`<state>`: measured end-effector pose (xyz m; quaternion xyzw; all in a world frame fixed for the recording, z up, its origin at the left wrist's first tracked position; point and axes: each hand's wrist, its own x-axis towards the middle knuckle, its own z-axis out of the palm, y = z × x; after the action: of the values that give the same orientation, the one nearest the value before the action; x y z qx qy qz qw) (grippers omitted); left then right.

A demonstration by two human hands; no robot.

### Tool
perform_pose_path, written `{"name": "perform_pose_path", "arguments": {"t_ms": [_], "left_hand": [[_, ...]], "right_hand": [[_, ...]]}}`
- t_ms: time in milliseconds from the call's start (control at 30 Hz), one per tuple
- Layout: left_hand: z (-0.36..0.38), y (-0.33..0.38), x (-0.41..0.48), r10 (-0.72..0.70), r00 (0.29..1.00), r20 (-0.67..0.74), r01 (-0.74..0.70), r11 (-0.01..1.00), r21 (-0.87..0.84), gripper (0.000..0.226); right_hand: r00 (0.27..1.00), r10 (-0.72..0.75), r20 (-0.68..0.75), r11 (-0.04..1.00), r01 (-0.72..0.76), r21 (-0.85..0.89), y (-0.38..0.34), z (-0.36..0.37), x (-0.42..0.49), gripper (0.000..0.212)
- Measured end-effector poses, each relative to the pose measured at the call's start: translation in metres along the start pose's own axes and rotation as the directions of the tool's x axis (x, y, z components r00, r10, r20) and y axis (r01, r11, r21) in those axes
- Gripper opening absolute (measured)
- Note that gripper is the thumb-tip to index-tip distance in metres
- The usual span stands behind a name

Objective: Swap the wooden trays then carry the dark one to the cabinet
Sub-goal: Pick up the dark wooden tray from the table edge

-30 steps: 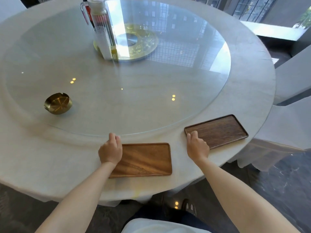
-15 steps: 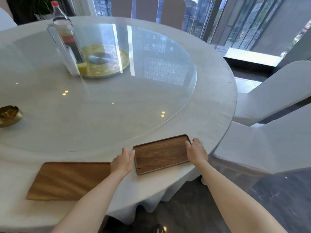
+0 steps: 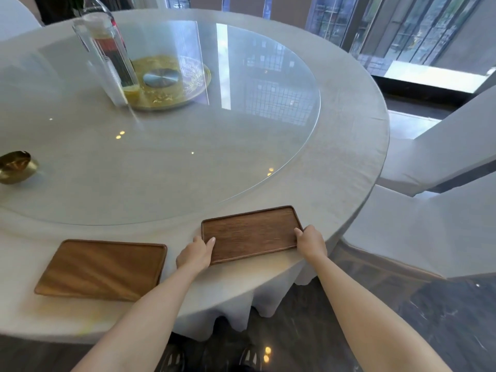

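Round table (image 3: 349, 146) with pale cloth, set beside tall windows; a glass turntable (image 3: 241, 135) covers its centre. The dark tray (image 3: 251, 233) lies flat near the table's near edge, on the cloth just outside the turntable rim. Left hand (image 3: 194, 255) grips its left short end, thumb on the rim. Right hand (image 3: 311, 241) grips its right short end. The light tray (image 3: 103, 269) lies flat to the left, apart from the dark one. Farther out: a brass ashtray (image 3: 16, 166) at left, a clear pitcher (image 3: 107, 57) and a gold centre plate (image 3: 171, 81). White-covered chairs (image 3: 442, 162) stand at right.
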<state>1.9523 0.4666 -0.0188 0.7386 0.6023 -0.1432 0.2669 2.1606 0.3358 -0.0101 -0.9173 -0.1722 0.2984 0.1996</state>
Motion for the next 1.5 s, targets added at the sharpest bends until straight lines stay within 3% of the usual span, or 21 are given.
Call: {"name": "perform_pose_path", "arguments": {"t_ms": [367,500,667,1000,1267,1500], "left_hand": [[-0.047,-0.041,0.005,0.183,0.964,-0.195,-0.192,0.981,-0.027,0.049],[-0.085,-0.089,0.020,0.237,0.935,-0.264,-0.249,0.969,-0.010,0.048],[-0.133,-0.180,0.044,0.254,0.919,-0.301,-0.265,0.964,0.005,0.047],[-0.146,-0.300,0.064,0.260,0.943,-0.208,-0.262,0.965,0.020,0.044],[-0.123,-0.327,0.065,0.229,0.964,-0.132,-0.232,0.973,-0.004,0.043],[-0.116,-0.332,0.062,0.243,0.965,-0.102,-0.245,0.969,-0.014,0.043]], "right_hand": [[0.985,-0.068,-0.161,0.997,0.074,0.028,-0.029,0.013,-0.039,0.041],[0.961,-0.134,-0.240,0.989,0.144,0.024,-0.076,0.037,-0.069,0.039],[0.954,-0.189,-0.233,0.981,0.193,-0.005,-0.141,0.098,-0.117,0.040],[0.975,-0.171,-0.142,0.979,0.153,-0.133,-0.178,0.200,-0.183,0.042],[0.981,-0.186,-0.056,0.936,0.160,-0.314,-0.172,0.222,-0.196,0.035],[0.989,-0.146,-0.035,0.923,0.124,-0.365,-0.165,0.230,-0.201,0.030]]}}
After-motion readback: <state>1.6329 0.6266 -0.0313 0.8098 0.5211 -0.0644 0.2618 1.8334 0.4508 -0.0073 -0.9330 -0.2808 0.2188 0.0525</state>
